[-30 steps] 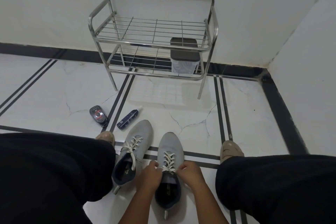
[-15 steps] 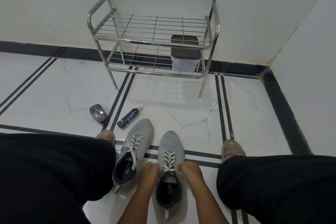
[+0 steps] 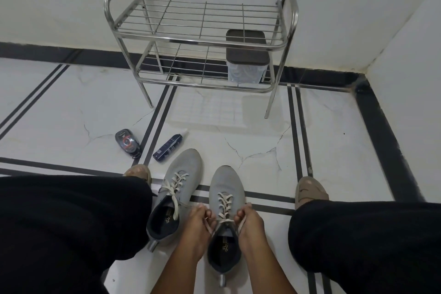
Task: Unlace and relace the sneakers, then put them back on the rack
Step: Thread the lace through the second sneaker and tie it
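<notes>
**Both hands on the laces of the right-hand sneaker**

Left hand (image 3: 199, 219) curled around one lace end at the left side of the right sneaker (image 3: 225, 217), fingers clenched on the cord. Right hand (image 3: 249, 218) likewise gripping the other lace end at the shoe's right side, the cord running out below the fingers. Both hands placed at the top eyelets, just above the dark opening of the shoe. Laces (image 3: 225, 205) criss-crossed up the grey upper, toe pointing away toward the far wall.

Just to the left, almost touching, the left sneaker (image 3: 175, 196), toe angled far and right, its pale lace threaded and trailing loose over the tongue. Both shoes on the white floor (image 3: 262, 136) with dark stripes, between two black-trousered legs; a beige-shod foot visible at each side.

Farther out, left of the shoes, a small blue bottle (image 3: 167, 148) lying on its side, and beyond it a dark oval container (image 3: 126, 142).

At the far wall, a chrome two-tier rack (image 3: 200, 39), top shelf bare wire, lower shelf holding a clear box with a dark lid (image 3: 247, 57) at its right end. Sneakers well apart from the rack.
</notes>
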A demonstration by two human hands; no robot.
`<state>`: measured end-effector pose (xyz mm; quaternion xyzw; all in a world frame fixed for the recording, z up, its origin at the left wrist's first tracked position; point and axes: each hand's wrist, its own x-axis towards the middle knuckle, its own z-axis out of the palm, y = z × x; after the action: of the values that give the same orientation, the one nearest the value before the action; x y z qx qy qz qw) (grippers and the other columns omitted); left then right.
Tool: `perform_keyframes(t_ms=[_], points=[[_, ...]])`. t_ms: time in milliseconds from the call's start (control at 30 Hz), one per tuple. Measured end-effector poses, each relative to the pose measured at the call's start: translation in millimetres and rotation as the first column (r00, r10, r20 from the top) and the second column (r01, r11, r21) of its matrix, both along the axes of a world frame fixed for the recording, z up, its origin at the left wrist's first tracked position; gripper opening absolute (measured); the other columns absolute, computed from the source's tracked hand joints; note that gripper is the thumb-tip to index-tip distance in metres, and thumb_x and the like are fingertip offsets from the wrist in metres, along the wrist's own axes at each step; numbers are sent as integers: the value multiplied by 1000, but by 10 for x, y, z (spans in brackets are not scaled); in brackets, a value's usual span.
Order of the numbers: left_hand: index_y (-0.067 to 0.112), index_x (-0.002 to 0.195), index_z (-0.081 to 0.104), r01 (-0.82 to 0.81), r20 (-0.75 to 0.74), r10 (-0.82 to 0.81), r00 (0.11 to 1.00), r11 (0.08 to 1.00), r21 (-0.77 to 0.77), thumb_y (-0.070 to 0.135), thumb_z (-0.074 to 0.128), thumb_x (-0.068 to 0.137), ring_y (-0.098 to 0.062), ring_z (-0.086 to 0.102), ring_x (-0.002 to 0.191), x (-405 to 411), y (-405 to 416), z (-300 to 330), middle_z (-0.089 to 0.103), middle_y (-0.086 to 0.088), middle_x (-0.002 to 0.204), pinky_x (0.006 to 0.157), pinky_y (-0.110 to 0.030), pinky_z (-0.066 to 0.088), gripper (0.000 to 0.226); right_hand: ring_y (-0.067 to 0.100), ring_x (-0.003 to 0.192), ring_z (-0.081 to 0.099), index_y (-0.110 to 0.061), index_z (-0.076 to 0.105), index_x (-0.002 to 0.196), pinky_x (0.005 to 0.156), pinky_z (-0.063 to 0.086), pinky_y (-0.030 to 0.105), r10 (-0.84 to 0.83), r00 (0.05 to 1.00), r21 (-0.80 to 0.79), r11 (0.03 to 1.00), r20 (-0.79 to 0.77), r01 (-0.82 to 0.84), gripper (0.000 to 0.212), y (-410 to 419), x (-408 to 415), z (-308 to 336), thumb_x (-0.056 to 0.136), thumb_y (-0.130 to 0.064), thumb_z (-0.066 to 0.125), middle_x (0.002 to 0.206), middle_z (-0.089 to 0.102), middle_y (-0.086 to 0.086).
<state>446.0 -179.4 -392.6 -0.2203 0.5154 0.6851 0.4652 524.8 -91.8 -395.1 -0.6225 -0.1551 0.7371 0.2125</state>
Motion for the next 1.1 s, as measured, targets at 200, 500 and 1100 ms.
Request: perform_keyframes(t_ms=[200,500,1100], points=[[0,110,60,286,-135,-282,950,958,8,8,46,99,-9,54,62,11,2,-17,59,-2,71,61,-20,53,19,23,68,56,-3,68,97,65,51,33,263,964,110,960,-30,-258,15,-23,-19,-44,94,-12,57,81,66,15],[6,117,63,355,-201,-355,913,934,-35,7,46,98,-10,56,65,2,44,22,63,-2,74,57,-16,50,25,27,90,64,-9,66,120,81,56,36,367,924,144,925,-106,-351,33,-23,1,-72,94,3,49,105,72,16],[0,103,62,369,-239,-377,895,926,-82,13,51,97,-13,61,67,-17,70,-34,67,-5,74,62,-22,51,18,26,77,65,-1,61,111,82,54,42,334,942,168,931,-42,-323,20,-33,10,-111,92,-6,60,91,71,19]])
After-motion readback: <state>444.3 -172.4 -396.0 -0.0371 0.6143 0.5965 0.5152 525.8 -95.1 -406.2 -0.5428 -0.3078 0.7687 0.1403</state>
